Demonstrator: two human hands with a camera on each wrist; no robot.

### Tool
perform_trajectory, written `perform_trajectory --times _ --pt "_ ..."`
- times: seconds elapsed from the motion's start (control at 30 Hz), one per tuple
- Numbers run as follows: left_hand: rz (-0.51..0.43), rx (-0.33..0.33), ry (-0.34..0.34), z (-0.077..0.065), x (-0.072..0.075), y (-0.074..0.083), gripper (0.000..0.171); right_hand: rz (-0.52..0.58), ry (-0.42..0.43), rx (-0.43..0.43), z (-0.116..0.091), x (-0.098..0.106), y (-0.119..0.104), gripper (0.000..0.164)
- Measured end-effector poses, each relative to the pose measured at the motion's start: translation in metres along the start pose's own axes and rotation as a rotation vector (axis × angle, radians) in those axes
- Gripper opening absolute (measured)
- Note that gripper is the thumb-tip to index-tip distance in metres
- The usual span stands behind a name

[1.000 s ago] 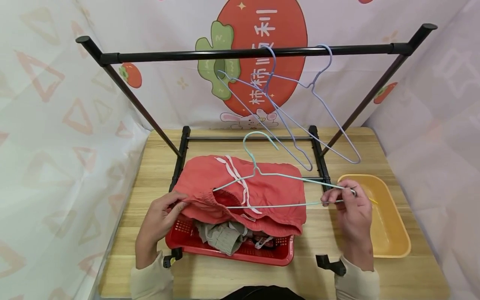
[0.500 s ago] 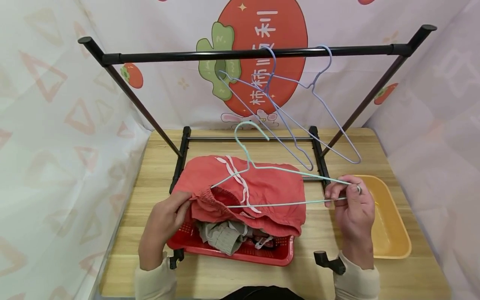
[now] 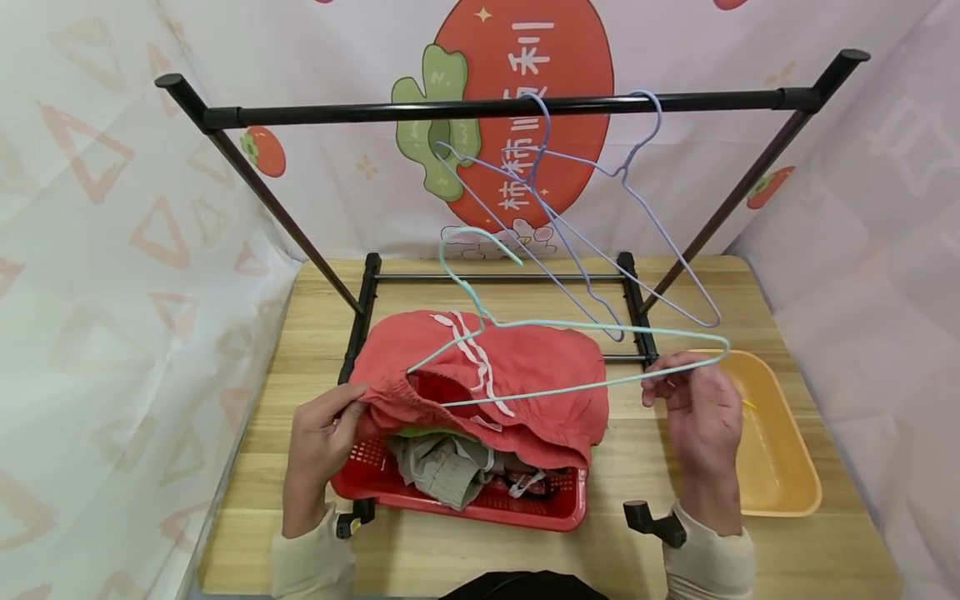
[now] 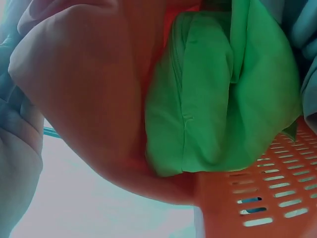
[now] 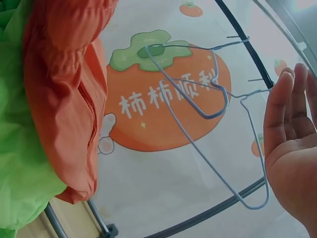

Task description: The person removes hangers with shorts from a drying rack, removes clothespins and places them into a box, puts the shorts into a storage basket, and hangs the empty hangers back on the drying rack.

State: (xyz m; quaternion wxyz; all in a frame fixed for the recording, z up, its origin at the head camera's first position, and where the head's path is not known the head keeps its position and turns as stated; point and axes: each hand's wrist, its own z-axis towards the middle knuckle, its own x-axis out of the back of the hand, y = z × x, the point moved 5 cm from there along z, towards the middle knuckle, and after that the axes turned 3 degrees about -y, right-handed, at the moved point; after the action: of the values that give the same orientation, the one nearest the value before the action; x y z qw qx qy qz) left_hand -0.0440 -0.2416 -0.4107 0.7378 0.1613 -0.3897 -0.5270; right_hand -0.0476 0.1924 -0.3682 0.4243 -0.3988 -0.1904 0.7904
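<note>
Red drawstring shorts (image 3: 547, 358) lie over the red basket (image 3: 525, 522), their elastic waist gaping toward the left. My left hand (image 3: 321, 433) pinches the waistband's left edge. A mint-green hanger (image 3: 468, 292) has its left end inside the waist opening; its hook and right end stick out. Beside that right end is my right hand (image 3: 705, 412), and its fingertips meet or nearly meet the lower wire. Those fingers look straight in the right wrist view. Under the shorts, a green garment (image 4: 213, 99) shows in the left wrist view.
Two blue-violet hangers (image 3: 534, 179) hang from the black rail (image 3: 337, 112) behind. To the right stands a yellow tray (image 3: 776, 458) with a small yellow thing inside. Grey clothing (image 3: 442, 475) fills part of the basket. A wooden table (image 3: 262, 500) lies beneath.
The mint-green hanger has shifted left and up, its left end now farther into the waist opening. My right fingers have loosened from its right end. The left hand keeps pinching the waistband.
</note>
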Motion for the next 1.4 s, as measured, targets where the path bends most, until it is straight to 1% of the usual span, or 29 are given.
perform_trajectory --times 0.03,0.07,0.1,0.17,0.23,0.3,0.37,0.43,0.5,0.6,0.67,0.77,0.83,0.9,1.0,1.03,1.17,1.23,1.3,1.4 --pt "-0.01 0.003 -0.001 0.0 -0.001 0.0 0.025 -0.04 -0.005 -0.01 0.0 -0.002 0.001 0.034" --pt "-0.014 0.011 -0.014 0.0 -0.001 0.001 0.021 -0.087 -0.024 -0.025 0.001 -0.005 0.003 0.033" --pt "-0.018 0.013 -0.023 0.001 -0.002 0.002 0.021 -0.139 -0.05 -0.036 0.001 -0.01 0.005 0.031" --pt "-0.031 0.029 -0.039 0.002 -0.006 0.003 0.022 -0.261 -0.126 -0.061 0.001 -0.02 0.011 0.028" --pt "-0.031 0.034 -0.042 0.003 -0.009 0.004 0.023 -0.36 -0.224 -0.092 0.001 -0.033 0.02 0.024" --pt "-0.035 0.041 -0.031 0.003 -0.011 0.004 0.028 -0.455 -0.305 -0.155 -0.003 -0.044 0.028 0.023" --pt "-0.039 0.053 -0.026 0.004 -0.012 0.004 0.023 -0.5 -0.371 -0.232 -0.007 -0.052 0.035 0.023" --pt "-0.039 0.054 -0.029 0.004 -0.012 0.005 0.016 -0.516 -0.416 -0.286 -0.011 -0.059 0.042 0.025" --pt "-0.04 0.057 -0.021 0.005 -0.012 0.006 0.011 -0.529 -0.429 -0.331 -0.011 -0.065 0.049 0.025" --pt "-0.049 0.064 -0.001 0.004 -0.011 0.008 0.021 -0.596 -0.425 -0.367 -0.009 -0.072 0.058 0.021" --pt "-0.064 0.08 0.005 0.003 -0.011 0.007 0.023 -0.647 -0.417 -0.391 -0.008 -0.075 0.063 0.019" --pt "-0.089 0.1 -0.013 0.001 -0.012 0.005 0.015 -0.698 -0.422 -0.393 -0.007 -0.08 0.067 0.021" --pt "-0.098 0.107 -0.029 0.001 -0.012 0.003 0.014 -0.701 -0.431 -0.39 -0.007 -0.085 0.068 0.024" --pt "-0.096 0.104 -0.035 0.001 -0.012 0.003 0.017 -0.695 -0.449 -0.379 -0.006 -0.09 0.069 0.026" --pt "-0.102 0.097 -0.021 0.001 -0.013 0.004 0.028 -0.66 -0.462 -0.366 -0.005 -0.099 0.07 0.025" --pt "-0.108 0.094 -0.016 0.001 -0.013 0.005 0.028 -0.649 -0.456 -0.372 -0.005 -0.1 0.071 0.025" --pt "-0.134 0.063 -0.021 0.001 -0.016 0.006 0.012 -0.619 -0.451 -0.423 -0.007 -0.105 0.077 0.023" --pt "-0.147 0.049 -0.036 0.001 -0.018 0.006 0.019 -0.621 -0.451 -0.446 -0.008 -0.107 0.08 0.023" --pt "-0.162 0.035 -0.054 0.001 -0.019 0.005 0.024 -0.631 -0.452 -0.448 -0.008 -0.108 0.082 0.023" --pt "-0.174 0.031 -0.109 0.002 -0.021 0.005 0.012 -0.653 -0.445 -0.405 -0.006 -0.108 0.082 0.025"
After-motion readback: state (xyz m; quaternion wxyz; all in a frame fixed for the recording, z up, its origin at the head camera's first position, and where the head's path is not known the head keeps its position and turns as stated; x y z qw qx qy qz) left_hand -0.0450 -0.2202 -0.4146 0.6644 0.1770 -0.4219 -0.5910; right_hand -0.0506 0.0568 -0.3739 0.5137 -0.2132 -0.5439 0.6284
